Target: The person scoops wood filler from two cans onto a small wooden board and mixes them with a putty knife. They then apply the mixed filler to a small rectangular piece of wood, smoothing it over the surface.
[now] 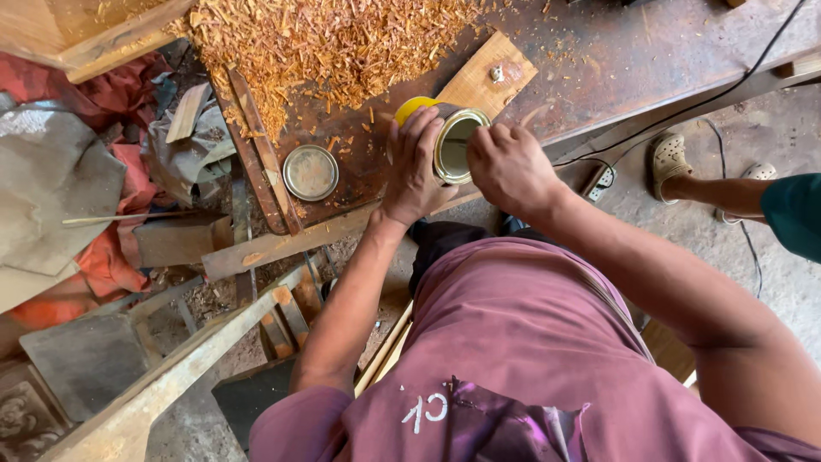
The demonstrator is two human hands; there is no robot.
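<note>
I am watching both hands working at the yellow can (445, 128), which is lying tilted on the dark workbench (616, 60) with its open, gold-rimmed mouth turned toward the camera. The left hand (412, 167) is wrapping around the can's side, fingers curled over the top of the body and gripping it firmly. The right hand (511, 167) is sitting at the can's rim on the opposite side, fingers bunched together and bent down toward the opening; I cannot tell whether they are pinching anything small, because the knuckles are hiding the fingertips. Behind the can a pale wooden board (487, 77) is lying at a slant, and the can's far end is resting against it. To the side of the can where the left hand is, a round metal lid (310, 172) is lying flat on the bench, well apart from the can. Beyond the lid and the can, a heap of reddish wood shavings (333, 43) is spreading over the bench top. On the other side of the can, off the bench, another person's foot in a pale clog (669, 156) is standing on the concrete floor, with a black cable (684, 107) running nearby
</note>
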